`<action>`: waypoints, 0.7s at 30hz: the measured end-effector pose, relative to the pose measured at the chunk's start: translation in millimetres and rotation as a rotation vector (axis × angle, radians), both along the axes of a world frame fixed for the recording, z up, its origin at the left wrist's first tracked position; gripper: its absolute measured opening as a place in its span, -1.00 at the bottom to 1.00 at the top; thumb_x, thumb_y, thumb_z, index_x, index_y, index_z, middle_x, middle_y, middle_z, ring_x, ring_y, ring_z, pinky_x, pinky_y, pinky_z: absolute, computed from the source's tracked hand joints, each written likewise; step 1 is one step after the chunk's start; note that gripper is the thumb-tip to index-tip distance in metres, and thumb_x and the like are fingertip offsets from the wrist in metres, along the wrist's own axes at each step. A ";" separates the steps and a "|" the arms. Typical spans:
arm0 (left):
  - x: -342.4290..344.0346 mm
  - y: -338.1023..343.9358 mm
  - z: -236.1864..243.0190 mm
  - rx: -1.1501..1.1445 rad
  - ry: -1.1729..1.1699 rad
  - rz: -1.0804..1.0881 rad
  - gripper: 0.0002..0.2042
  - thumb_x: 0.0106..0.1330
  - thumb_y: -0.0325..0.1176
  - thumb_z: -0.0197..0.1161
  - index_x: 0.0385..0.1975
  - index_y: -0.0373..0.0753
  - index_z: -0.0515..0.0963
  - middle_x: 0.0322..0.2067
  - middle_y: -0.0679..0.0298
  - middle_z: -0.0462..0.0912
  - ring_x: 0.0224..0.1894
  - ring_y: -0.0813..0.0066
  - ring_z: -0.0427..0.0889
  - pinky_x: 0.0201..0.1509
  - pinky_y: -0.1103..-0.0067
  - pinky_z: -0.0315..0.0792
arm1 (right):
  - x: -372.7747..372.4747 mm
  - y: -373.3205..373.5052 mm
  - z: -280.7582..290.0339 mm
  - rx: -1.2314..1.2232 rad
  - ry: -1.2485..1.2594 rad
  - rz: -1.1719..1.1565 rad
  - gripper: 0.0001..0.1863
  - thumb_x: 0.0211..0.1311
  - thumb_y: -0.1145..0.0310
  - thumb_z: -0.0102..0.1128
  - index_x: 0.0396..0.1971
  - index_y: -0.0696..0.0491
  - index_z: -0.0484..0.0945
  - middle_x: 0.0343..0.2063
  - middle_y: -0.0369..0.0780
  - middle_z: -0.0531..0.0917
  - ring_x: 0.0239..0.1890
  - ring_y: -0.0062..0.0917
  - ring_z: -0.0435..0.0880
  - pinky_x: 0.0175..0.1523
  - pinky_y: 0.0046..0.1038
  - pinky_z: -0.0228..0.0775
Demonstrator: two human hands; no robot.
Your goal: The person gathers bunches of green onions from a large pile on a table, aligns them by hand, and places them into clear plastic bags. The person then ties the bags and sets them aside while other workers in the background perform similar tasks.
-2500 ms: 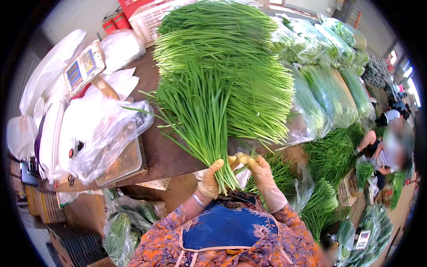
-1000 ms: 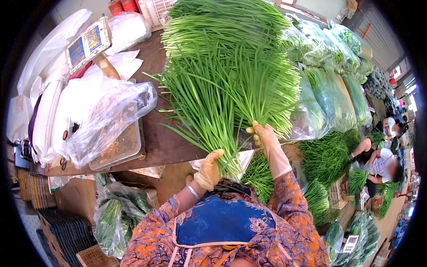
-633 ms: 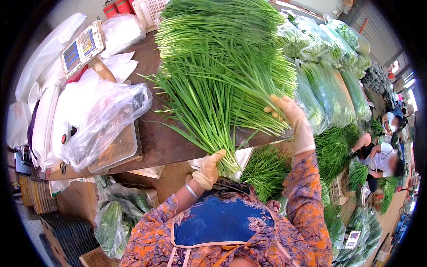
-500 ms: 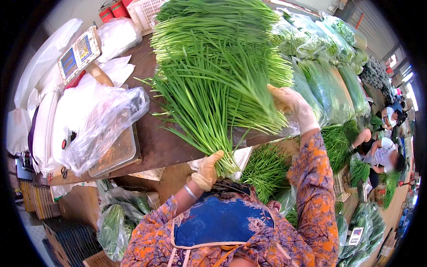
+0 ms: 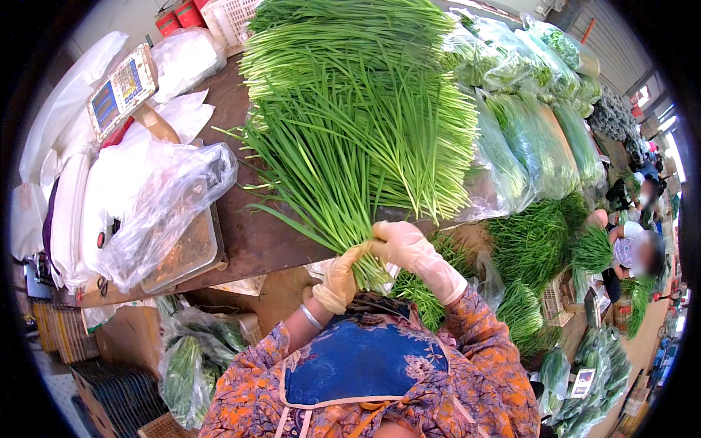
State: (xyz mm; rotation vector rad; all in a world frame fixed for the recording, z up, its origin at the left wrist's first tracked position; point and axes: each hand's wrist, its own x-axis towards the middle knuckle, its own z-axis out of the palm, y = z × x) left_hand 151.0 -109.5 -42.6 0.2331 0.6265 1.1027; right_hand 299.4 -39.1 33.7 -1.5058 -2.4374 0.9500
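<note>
My left hand (image 5: 337, 283), in a pale thin glove, is closed around the stem ends of a bunch of garlic chives (image 5: 314, 171) at the table's near edge. The bunch's long green leaves fan out over the pile. Beside it, my gloved right hand (image 5: 412, 254) is closed at the same stems, its fingertips touching the left hand; the exact grip is partly hidden. A large pile of garlic chives (image 5: 343, 44) lies in layers on the brown table (image 5: 252, 244), beyond my hands.
Left on the table are a scale with a display (image 5: 120, 91), clear plastic bags (image 5: 182, 197) and white sacks. Bagged greens (image 5: 537, 146) are stacked at right. Loose chives (image 5: 529, 241) lie lower right, with people beyond. A bag of greens (image 5: 186, 372) stands lower left.
My right hand has come from the pile's right side down and left to the bunch's stems, beside my left hand. The left hand keeps its hold. A person at right has shifted.
</note>
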 end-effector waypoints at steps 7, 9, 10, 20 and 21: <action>2.0 -0.4 1.9 -0.046 -0.054 0.097 -0.62 0.25 -0.18 0.00 -0.06 -0.34 0.38 -0.12 -0.03 0.51 -0.12 0.09 0.53 -0.03 0.23 0.42 | 38.3 -30.9 11.6 -0.354 0.919 -0.478 -0.72 0.15 0.25 0.10 -0.30 0.17 0.54 -0.44 -0.30 0.60 -0.44 -0.65 0.49 -0.31 -0.58 0.34; -2.7 -2.1 3.4 -0.070 -0.058 0.105 -0.59 0.25 -0.15 0.00 -0.04 -0.34 0.37 -0.11 -0.07 0.50 -0.11 0.05 0.52 -0.03 0.20 0.42 | 65.2 -40.2 12.5 -0.439 0.813 -0.504 -0.76 0.18 0.29 0.07 -0.28 0.13 0.55 -0.43 -0.29 0.61 -0.41 -0.65 0.52 -0.30 -0.64 0.33; -4.8 -2.1 3.0 -0.085 -0.074 0.094 -0.58 0.25 -0.14 0.00 -0.03 -0.34 0.37 -0.11 -0.08 0.49 -0.11 0.04 0.52 -0.02 0.19 0.41 | 81.6 -45.0 6.3 -0.434 0.788 -0.526 -0.76 0.18 0.29 0.06 -0.28 0.14 0.54 -0.43 -0.29 0.62 -0.42 -0.69 0.53 -0.36 -0.67 0.29; -0.1 0.1 4.3 -0.100 -0.254 0.115 -0.54 0.24 -0.09 0.00 0.00 -0.32 0.34 -0.07 -0.03 0.48 -0.05 -0.01 0.48 0.07 0.14 0.34 | 118.2 -73.4 -15.8 -0.054 0.428 -0.657 -0.79 0.10 0.36 0.17 -0.30 0.16 0.55 -0.44 -0.25 0.62 -0.40 -0.59 0.56 -0.27 -0.56 0.40; -3.9 -2.1 3.8 -0.089 -0.248 0.114 -0.54 0.24 -0.09 0.00 0.00 -0.32 0.33 -0.07 -0.01 0.48 -0.04 0.01 0.47 0.08 0.14 0.33 | 89.1 -63.6 -0.2 -0.238 0.585 -0.593 -0.78 0.09 0.37 0.18 -0.28 0.15 0.56 -0.42 -0.24 0.62 -0.38 -0.62 0.56 -0.24 -0.58 0.40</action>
